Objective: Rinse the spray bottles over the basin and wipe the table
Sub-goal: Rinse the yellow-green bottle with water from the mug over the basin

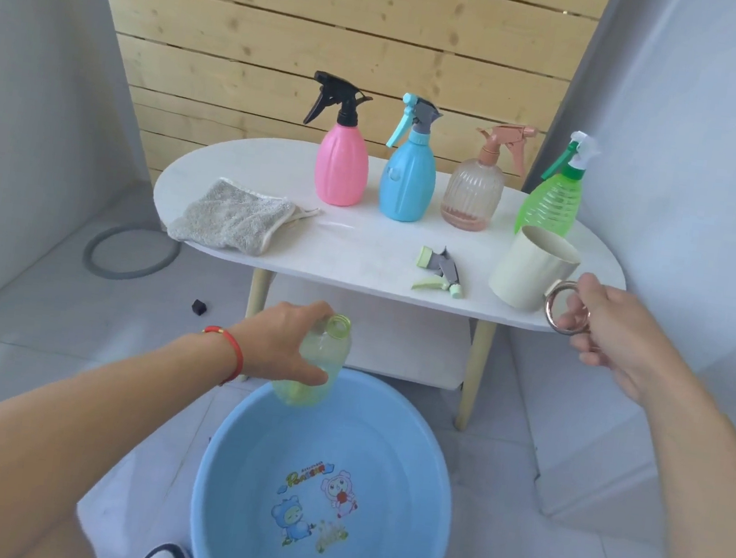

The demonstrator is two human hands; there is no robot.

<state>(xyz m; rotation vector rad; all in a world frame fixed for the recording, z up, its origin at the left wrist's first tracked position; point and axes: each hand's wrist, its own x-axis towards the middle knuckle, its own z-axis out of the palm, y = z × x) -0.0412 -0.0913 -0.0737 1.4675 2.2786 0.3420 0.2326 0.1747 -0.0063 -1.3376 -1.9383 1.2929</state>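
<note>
Above basin (243, 449), left hand (284, 345) around bottle (318, 365)

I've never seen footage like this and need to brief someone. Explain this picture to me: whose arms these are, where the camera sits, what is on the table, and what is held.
There is no machine here. A person wears a camera on the head, looking forward and down, so the two arms reaching in from the bottom are their own.

The left hand grips an uncapped pale green bottle, held over the far rim of a blue basin on the floor. The right hand holds the metal handle of a cream mug that stands at the table's near edge.

On the white oval table stand four spray bottles in a row: a pink one, a blue one, a clear ribbed one with a little liquid at the bottom, and a green one. A grey cloth lies at the left, and a loose green and grey spray head, probably from the held bottle, lies beside the mug.
</note>
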